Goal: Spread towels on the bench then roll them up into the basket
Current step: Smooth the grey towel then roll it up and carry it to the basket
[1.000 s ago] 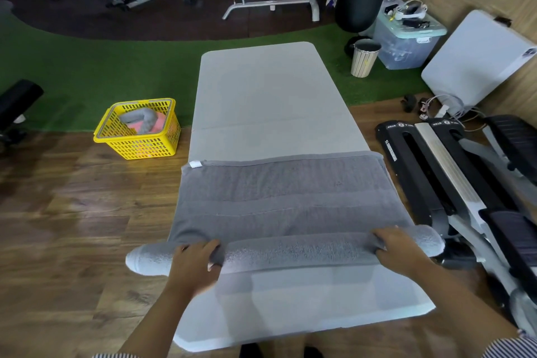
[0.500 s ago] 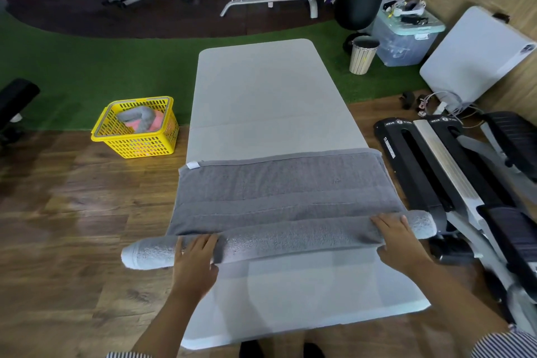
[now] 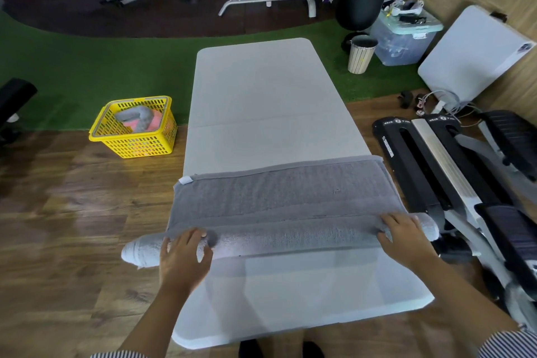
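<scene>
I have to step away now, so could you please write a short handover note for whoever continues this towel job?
Left hand: fingers flat on the roll's left part.
Right hand: fingers flat on its right part.
Grey towel: across the bench, near portion rolled, far portion flat.
Yellow basket: on the floor left of the bench, holding rolled towels.
Left: finish the roll, put it in the basket.

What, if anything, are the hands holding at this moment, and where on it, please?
Nothing is gripped: both the left hand and right hand press flat on the rolled part of the grey towel, near its ends.
</scene>
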